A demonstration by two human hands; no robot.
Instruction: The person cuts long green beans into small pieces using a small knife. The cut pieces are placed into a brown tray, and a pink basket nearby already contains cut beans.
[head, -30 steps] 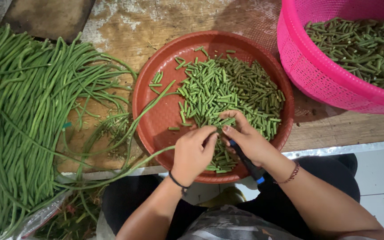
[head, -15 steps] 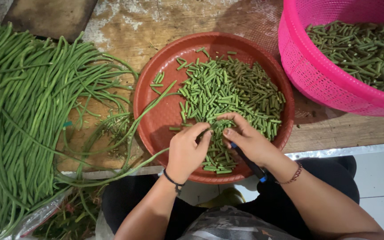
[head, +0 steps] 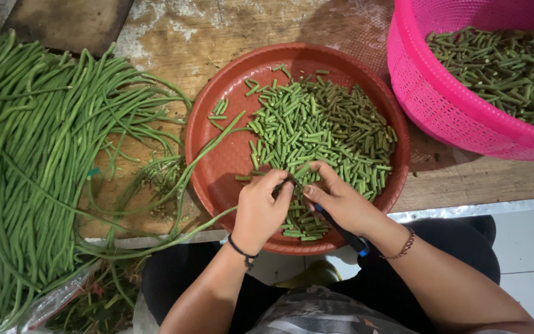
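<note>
My worn wooden bench (head: 217, 31) carries a round red tray (head: 217, 167) right under my left hand (head: 261, 207). A heap of long green beans (head: 26, 161) lies well off to that hand's left, a pink basket (head: 452, 117) off to its right.

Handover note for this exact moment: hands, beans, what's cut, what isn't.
Left hand: over the near side of the red tray, pinching a long bean that trails off the tray's left edge.
Right hand: grips a knife with a dark handle, blue at its end, meeting the left hand at the bean.
Done: cut pieces piled in the tray; more in the pink basket at right.
Left: big heap of uncut beans on the wooden board, at left.
</note>
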